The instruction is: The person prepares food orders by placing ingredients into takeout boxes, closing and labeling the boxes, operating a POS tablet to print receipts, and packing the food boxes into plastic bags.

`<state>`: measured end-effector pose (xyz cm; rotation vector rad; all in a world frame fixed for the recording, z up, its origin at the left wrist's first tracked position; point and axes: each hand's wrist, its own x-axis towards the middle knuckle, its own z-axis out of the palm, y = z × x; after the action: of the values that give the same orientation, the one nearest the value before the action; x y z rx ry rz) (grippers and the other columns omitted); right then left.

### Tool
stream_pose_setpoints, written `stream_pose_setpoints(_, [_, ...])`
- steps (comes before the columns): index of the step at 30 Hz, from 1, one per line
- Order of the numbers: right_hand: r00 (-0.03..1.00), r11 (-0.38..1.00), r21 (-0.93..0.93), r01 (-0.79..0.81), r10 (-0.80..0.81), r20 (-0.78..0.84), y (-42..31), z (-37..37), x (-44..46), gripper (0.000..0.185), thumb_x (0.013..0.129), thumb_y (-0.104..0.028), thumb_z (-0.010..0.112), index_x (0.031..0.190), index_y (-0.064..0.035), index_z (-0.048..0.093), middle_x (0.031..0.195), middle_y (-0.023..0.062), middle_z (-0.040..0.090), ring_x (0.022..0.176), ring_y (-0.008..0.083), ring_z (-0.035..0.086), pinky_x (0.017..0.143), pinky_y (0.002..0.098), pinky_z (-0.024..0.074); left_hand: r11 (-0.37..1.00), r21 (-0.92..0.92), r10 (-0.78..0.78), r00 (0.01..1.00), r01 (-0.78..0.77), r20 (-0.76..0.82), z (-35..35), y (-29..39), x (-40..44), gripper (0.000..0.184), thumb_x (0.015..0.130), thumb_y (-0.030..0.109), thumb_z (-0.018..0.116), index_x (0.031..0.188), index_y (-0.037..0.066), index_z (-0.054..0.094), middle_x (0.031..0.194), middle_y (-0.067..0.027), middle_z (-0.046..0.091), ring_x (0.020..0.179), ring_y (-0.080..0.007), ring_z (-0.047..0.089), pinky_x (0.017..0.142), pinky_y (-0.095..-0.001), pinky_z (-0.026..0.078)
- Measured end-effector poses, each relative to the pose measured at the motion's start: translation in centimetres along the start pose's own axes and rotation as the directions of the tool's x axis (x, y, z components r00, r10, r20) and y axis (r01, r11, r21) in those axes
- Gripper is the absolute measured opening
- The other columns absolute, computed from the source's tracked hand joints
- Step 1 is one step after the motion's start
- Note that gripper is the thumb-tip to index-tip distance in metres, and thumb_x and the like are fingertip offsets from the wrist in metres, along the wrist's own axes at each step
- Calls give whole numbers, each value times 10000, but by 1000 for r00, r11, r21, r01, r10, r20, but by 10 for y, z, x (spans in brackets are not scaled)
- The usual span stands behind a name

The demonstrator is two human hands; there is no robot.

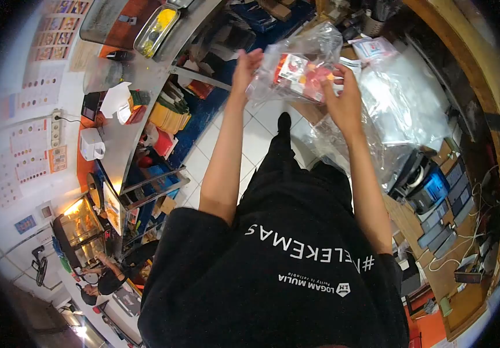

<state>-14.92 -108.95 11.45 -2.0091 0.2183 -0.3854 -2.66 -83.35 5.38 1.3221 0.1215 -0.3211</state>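
My right hand (342,95) grips a clear plastic bag (319,42) by its right side, fingers bent round it. Red and white printed packets (296,71) show through the film; their exact kind is not readable. At the bag's left edge is my left hand (246,68), fingers stretched out and apart. Whether it touches the film there I cannot tell. Below and right of my right hand, large sheets of clear plastic bags (403,93) lie heaped on the wooden counter.
On the right counter (397,217) sit a black and blue device (429,184), several dark handhelds (458,197) and loose cables. To the left run a metal counter (145,87) with a yellow-filled tray (160,29) and shelves of packets (171,113). Another person (111,278) stands at lower left.
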Motion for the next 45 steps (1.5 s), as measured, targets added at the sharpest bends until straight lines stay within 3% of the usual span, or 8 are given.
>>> stream_pose_setpoints(2, [999, 998, 44, 50, -50, 3, -6, 2, 1, 566, 878, -304, 689, 1319, -32, 463, 1156, 169, 613, 1020, 267, 616, 870, 376, 491, 985, -146, 95, 995, -92, 15, 36, 39, -46, 457, 909, 321, 634, 1271, 48, 574, 1221, -137, 612, 1121, -275, 564, 960, -371, 443])
stream_pose_setpoints(4, [996, 991, 102, 92, -92, -7, -11, 9, 8, 593, 867, -304, 690, 1320, -5, 452, 1192, 218, 585, 1089, 320, 579, 919, 397, 464, 458, 744, 515, 827, -487, 225, 62, 52, -83, 500, 830, 241, 711, 1266, 45, 565, 1112, -145, 641, 1013, -253, 598, 884, -354, 470])
stream_pose_setpoints(7, [983, 979, 109, 173, -179, 44, -17, 31, 30, 674, 856, -336, 693, 1370, -20, 393, 1253, 261, 557, 1153, 373, 559, 961, 420, 449, 223, 893, 499, 833, -391, 240, 50, 42, -80, 548, 813, 144, 698, 1323, 67, 513, 1087, -112, 657, 957, -192, 628, 888, -302, 471])
stream_pose_setpoints(13, [949, 950, -92, 297, -284, 137, -11, 65, 56, 683, 828, -335, 709, 1392, -80, 420, 1272, 253, 576, 1149, 426, 567, 943, 427, 469, 474, 773, 593, 802, -422, 75, 97, 97, -119, 451, 854, 184, 661, 1257, 58, 506, 660, -157, 541, 570, -255, 539, 543, -368, 412])
stream_pose_setpoints(17, [960, 987, 89, 132, -149, 236, 4, 64, 53, 287, 764, -220, 703, 1004, -63, 710, 949, 187, 704, 940, 355, 658, 888, 390, 492, 562, 631, 637, 766, -535, 83, 102, 98, -123, 363, 869, -4, 538, 1228, 43, 551, 968, -97, 680, 898, -153, 649, 808, -256, 479])
stream_pose_setpoints(22, [993, 877, 471, -93, 46, 111, -50, -11, 4, 202, 792, -148, 736, 926, 1, 705, 894, 93, 706, 855, 166, 657, 793, 279, 504, 795, 362, 517, 856, -487, 15, 83, 95, -103, 215, 928, -29, 486, 1089, 16, 621, 995, -62, 666, 784, -105, 603, 761, -251, 495])
stream_pose_setpoints(28, [936, 780, 528, -335, 215, 277, -63, -77, -8, 229, 818, 4, 689, 1044, 24, 659, 979, 64, 678, 882, 106, 617, 784, 263, 495, 758, 450, 533, 846, -471, -13, 70, 115, -93, 251, 895, 10, 604, 1138, 25, 665, 987, -12, 650, 790, -69, 574, 753, -209, 453])
stream_pose_setpoints(45, [917, 897, 397, -194, 21, 399, -105, -73, 3, 409, 838, -40, 680, 1234, -28, 578, 1083, 97, 636, 990, 177, 606, 927, 319, 470, 623, 624, 287, 880, -471, 378, 39, 183, -66, 327, 844, -20, 633, 1169, 17, 642, 1093, -86, 607, 930, -134, 601, 836, -240, 470])
